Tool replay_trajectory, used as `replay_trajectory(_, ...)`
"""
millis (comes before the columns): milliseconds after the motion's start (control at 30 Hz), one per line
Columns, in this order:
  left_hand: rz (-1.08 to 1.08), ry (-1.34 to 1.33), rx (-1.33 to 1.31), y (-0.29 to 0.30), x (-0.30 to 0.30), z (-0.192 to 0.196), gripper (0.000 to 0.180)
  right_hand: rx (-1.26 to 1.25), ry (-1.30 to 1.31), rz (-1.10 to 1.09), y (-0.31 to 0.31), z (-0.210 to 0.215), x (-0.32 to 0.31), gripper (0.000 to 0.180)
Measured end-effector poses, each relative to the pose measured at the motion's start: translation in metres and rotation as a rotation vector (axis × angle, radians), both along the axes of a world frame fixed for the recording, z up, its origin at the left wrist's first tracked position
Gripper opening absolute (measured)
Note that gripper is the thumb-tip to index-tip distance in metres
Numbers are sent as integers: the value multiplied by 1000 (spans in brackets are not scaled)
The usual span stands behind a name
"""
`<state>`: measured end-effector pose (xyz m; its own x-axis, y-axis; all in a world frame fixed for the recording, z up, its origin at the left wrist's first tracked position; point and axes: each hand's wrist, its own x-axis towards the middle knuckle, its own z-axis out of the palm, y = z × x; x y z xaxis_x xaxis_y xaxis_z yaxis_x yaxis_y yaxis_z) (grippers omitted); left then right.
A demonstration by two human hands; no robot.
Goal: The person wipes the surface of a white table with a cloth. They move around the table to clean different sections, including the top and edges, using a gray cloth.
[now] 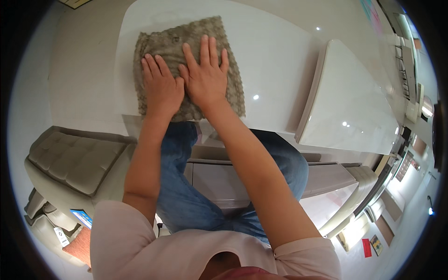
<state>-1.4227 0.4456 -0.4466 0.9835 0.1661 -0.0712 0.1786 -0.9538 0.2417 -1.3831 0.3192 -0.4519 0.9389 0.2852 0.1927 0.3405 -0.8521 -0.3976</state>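
A square grey-brown textured cloth (161,39), fuzzy and slightly wavy at its edges, lies spread on a glossy white tabletop (270,56). Both my palms rest on it side by side, thumbs almost touching. My left hand (161,88) presses on the cloth's left half, its fingers stretched out and pointing away from me. On the right half, my right hand (206,79) lies flat with its fingers spread. Neither hand grips anything. The underside of the cloth is hidden.
Right of the cloth stands a raised white glossy panel (350,102). A tufted grey-beige seat (79,158) is at the left, with an orange cushion (79,245) below it. Under my legs is a low grey cabinet-like piece (217,182). Shelves and lights line the far right.
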Motion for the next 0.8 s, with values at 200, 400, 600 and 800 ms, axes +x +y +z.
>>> replay_trajectory(200,-95,-153,99,-27,38,-13,69,-4,-106,-22,-31,-10,46,47)
replay_trajectory(400,-245,-178,-41,-80,39,-5,68,-74,-71,-174,-88,-3,28,48)
replay_trajectory(600,-224,96,-169,-92,-7,13,76,-201,-10,-227,-99,4,-27,53)
replay_trajectory(800,-95,316,-77,-50,-33,29,88,-164,32,-76,-56,6,-42,53)
